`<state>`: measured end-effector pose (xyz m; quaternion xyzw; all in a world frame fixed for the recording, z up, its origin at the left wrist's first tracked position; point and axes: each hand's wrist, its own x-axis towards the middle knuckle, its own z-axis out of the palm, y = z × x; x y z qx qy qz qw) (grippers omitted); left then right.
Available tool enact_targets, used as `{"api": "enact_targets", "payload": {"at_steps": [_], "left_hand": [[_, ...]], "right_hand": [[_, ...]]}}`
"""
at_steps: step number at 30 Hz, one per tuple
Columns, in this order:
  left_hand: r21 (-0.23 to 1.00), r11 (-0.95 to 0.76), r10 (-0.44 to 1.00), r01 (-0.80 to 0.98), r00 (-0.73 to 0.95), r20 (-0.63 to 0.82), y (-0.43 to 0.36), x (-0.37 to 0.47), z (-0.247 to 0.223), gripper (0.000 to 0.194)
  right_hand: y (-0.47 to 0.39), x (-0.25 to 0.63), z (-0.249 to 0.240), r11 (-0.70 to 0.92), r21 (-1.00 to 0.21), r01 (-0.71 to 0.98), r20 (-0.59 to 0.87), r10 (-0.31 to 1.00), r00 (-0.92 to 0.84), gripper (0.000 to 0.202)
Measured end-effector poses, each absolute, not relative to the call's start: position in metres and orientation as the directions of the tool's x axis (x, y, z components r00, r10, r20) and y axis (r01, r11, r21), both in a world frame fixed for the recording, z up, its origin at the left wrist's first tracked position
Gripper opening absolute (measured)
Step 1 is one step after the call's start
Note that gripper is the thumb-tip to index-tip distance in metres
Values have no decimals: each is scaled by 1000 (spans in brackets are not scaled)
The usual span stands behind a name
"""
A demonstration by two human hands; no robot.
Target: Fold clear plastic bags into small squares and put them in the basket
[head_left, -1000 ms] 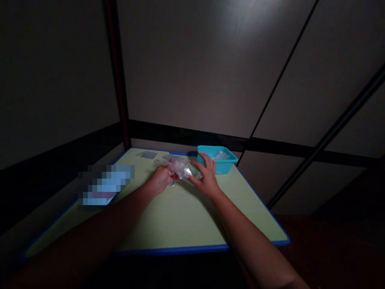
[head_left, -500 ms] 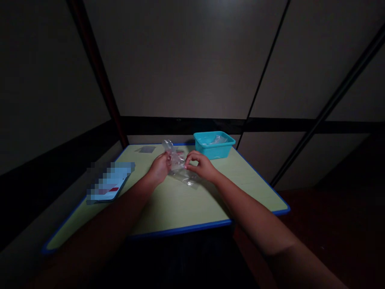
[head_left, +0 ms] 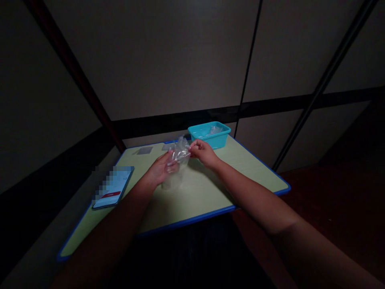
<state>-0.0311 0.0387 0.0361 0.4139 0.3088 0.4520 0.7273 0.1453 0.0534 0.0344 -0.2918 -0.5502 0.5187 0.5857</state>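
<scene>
A crumpled clear plastic bag [head_left: 179,154] is held up between both hands over the table [head_left: 192,200]. My left hand [head_left: 160,167] grips its left side, with the fingers seen partly through the plastic. At the bag's upper right edge, my right hand [head_left: 202,152] pinches the plastic between thumb and fingers. The lower part of the bag hangs down, blurred, near the tabletop. Just behind my right hand stands a turquoise basket [head_left: 221,140] with clear plastic [head_left: 215,130] inside.
A tablet or phone [head_left: 116,188] with a lit screen lies at the table's left. Toward the back left is a flat, greyish translucent piece [head_left: 145,150], with a similar one [head_left: 167,147] behind the bag. Dark panelled walls [head_left: 180,60] rise behind the table.
My right hand has moved up slightly with the bag's edge, and the bag now stands more upright between the hands. The flat piece behind the bag has come into view. The camera has tilted.
</scene>
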Motion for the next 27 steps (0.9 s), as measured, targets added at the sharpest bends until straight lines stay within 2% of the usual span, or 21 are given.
{"api": "enact_targets", "payload": {"at_steps": [4,8,11,15,18,22,25,27], "left_hand": [[933,294,891,-206,413,-189,43,-37,27,22],[939,321,876,-121,416,-246,45,-39,25,25],[956,249,908,-153,381,-176,44,-36,25,19],[954,178,922,-243,381,-75,45,-32,24,25],[941,192,912,-280,406,-65,46,-31,22,25],[916,185,912,-356,408,-25,47,-34,25,21],[893,155,936,-423,353,5,49,-37,29,15],[877,156,960,-455,280,-25,50,-38,31,11]], "right_hand": [[50,146,39,212,-892,-399,276,955,-110,31],[49,148,43,133,-868,-478,197,977,-86,29],[48,148,45,74,-856,-511,134,988,-81,31],[46,146,41,-17,-888,-460,97,970,-224,34],[44,144,37,-20,-928,-373,122,928,-352,36],[44,145,33,-25,-948,-317,121,894,-431,39],[46,147,29,-50,-968,-245,68,890,-451,39],[48,148,26,-35,-978,-207,63,891,-450,37]]}}
